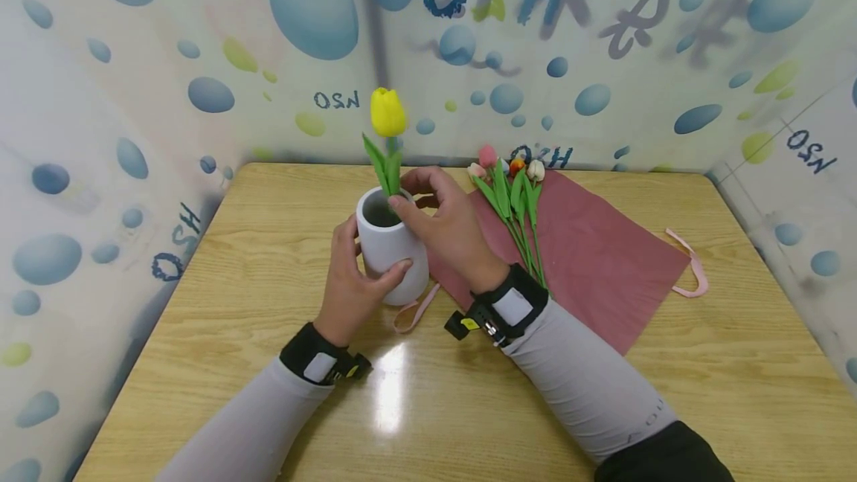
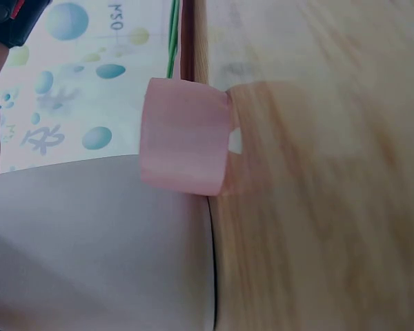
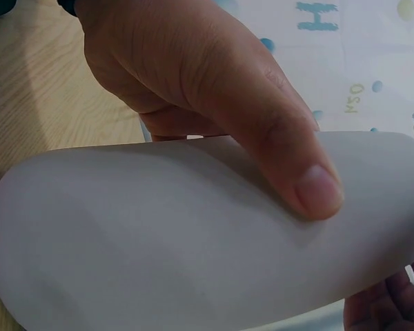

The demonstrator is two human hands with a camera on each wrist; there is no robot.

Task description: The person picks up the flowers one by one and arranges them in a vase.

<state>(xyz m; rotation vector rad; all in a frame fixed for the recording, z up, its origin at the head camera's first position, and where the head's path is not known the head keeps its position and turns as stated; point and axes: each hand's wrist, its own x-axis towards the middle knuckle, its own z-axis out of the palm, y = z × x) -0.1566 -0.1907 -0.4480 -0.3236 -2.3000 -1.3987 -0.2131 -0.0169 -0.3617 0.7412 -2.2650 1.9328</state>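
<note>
A white vase (image 1: 402, 274) stands on the wooden table, gripped by my left hand (image 1: 352, 281), whose thumb lies across the front. In the right wrist view, the left hand's thumb (image 3: 317, 193) presses on the smooth side of the vase (image 3: 159, 234). A yellow tulip (image 1: 388, 112) with green leaves rises upright from the vase mouth. At the rim, my right hand (image 1: 455, 225) pinches its stem between thumb and fingers. The stem's lower end is hidden inside the vase. Beside the vase, a pink ribbon (image 2: 183, 138) loops up in the left wrist view.
Several tulips (image 1: 515, 192) in pink, orange and white lie on dark pink wrapping paper (image 1: 602, 266) to the right. A second ribbon end (image 1: 696, 274) sticks out past the paper's right side. Behind the table (image 1: 268, 244) hangs a patterned backdrop (image 1: 254, 110).
</note>
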